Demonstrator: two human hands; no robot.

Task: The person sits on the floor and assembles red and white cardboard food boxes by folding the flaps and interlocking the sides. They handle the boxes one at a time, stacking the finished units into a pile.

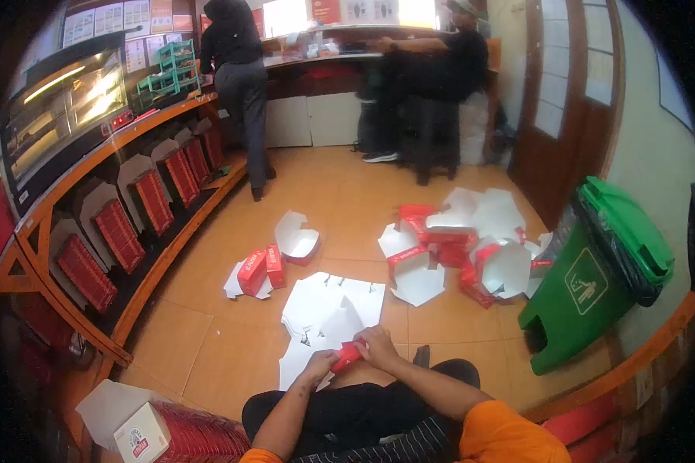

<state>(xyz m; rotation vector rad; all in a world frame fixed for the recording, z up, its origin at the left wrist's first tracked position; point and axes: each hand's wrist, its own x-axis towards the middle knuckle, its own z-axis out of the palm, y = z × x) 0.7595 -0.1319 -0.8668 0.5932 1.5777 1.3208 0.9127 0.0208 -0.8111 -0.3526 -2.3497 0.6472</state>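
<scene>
Low in front of my lap, both hands grip a red-and-white cardboard food box [347, 356], partly folded, its white flap standing up beyond my fingers. My left hand [322, 366] is closed on the box's left edge. On its right side my right hand [378, 347] pinches the red panel, fingers bent. Just beyond, flat white carton blanks [309, 303] lie overlapping on the tiled floor. Past them, to the left, sit folded red-and-white boxes [252, 270], one with its white inside showing [295, 238].
More folded boxes [417, 270] lie heaped at the right, beside a green pedal bin [594, 278]. A wooden shelf [162, 270] with stacked boxes runs along the left. Another box stack [201, 436] stands at lower left. Two people [239, 77] [440, 69] are at the far counter.
</scene>
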